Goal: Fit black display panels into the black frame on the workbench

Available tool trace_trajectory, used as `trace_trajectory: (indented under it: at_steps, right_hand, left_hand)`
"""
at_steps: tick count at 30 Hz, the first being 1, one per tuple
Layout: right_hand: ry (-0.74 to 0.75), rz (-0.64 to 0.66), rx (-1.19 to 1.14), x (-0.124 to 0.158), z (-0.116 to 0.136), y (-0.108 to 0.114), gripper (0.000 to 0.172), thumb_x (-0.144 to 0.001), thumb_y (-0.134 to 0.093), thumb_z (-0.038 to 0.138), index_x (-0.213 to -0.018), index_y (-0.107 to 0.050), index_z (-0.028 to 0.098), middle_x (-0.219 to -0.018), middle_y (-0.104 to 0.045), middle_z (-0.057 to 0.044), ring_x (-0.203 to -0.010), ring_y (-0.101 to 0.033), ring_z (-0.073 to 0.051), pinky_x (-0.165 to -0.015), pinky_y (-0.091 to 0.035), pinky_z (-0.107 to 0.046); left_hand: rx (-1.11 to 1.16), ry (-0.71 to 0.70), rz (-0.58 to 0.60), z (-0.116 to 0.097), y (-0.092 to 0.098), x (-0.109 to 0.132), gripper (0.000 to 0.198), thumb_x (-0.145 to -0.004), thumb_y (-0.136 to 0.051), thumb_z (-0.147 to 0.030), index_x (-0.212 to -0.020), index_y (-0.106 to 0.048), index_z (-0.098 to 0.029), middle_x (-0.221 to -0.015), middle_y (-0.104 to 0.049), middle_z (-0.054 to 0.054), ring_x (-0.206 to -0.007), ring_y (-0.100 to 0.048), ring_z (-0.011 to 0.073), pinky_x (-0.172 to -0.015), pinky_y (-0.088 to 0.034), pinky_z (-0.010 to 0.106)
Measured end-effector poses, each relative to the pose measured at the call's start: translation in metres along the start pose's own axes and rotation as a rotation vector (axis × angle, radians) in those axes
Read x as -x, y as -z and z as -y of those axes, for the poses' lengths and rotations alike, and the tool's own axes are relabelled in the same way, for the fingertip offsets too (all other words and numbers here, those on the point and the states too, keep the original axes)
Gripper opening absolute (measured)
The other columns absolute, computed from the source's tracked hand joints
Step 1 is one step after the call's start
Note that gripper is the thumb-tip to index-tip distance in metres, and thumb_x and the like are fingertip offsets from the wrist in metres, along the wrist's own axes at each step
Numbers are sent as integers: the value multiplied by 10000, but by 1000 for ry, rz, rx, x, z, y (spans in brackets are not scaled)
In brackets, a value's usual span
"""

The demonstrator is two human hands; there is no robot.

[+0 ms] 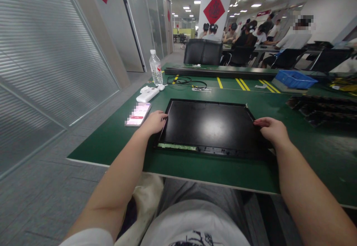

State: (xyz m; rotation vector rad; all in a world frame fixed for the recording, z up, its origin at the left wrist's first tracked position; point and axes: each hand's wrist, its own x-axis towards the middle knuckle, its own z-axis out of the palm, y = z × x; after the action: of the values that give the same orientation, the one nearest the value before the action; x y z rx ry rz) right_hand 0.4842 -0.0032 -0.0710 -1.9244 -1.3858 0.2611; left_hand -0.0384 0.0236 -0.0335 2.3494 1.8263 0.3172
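A black LCD display panel (pixel 209 125) lies face up on the green tabletop (pixel 178 168) in front of me. A strip of green circuit board (pixel 177 146) shows along its near edge at the left. My left hand (pixel 155 122) grips the panel's left edge, with the fingers bent against the frame. On the opposite side my right hand (pixel 272 130) has its fingers and thumb closed at the right edge. What the fingertips do beneath the frame is hidden. Beside my left hand rests a phone (pixel 138 114) with a lit screen.
Beyond the phone are a white power bank (pixel 147 94), a water bottle (pixel 156 69) and a coiled black cable (pixel 189 82). A long black bar (pixel 223 72) crosses the back. At the right stand a blue tray (pixel 295 79) and a stack of dark parts (pixel 323 110). Several people sit farther off.
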Motion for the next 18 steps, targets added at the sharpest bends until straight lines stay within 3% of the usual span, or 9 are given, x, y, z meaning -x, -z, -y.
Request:
trace_trajectory:
  at_steps: [5,10,14,18]
  right_hand:
    - [-123,1,-59,3,6,-1,487,-507,-519,31,-870,-778,228,-903,-809,-33,-962,-764,-231,-876,-571,-319]
    - [-105,-13,-127,0,0,0,337,-607,-643,125,-903,-767,225,-886,-801,-38,-898,-756,-227,-838,-571,-319]
    - [-154,-112,62,-1,-1,8,259,-679,-718,233,-928,-786,242,-897,-788,-63,-842,-733,-249,-804,-566,-361]
    - [-231,20,234,-3,3,10,134,-721,-744,288,-839,-791,246,-885,-775,-101,-848,-727,-305,-795,-572,-425]
  left_hand:
    - [53,50,-71,1,0,2,694,-911,-591,-237,-1588,-514,-106,-1494,-619,226,-1383,-587,379,-1179,-442,470]
    - [-27,124,-15,5,-2,0,525,-946,-572,-359,-1386,-715,-111,-1466,-626,238,-1392,-561,425,-1192,-404,505]
    - [9,95,-19,8,-3,-1,501,-940,-578,-333,-1368,-731,-121,-1477,-638,226,-1428,-544,407,-1216,-379,506]
    - [118,94,-33,10,-2,-3,454,-890,-621,-287,-1277,-780,-111,-1475,-651,232,-1434,-557,401,-1222,-389,489]
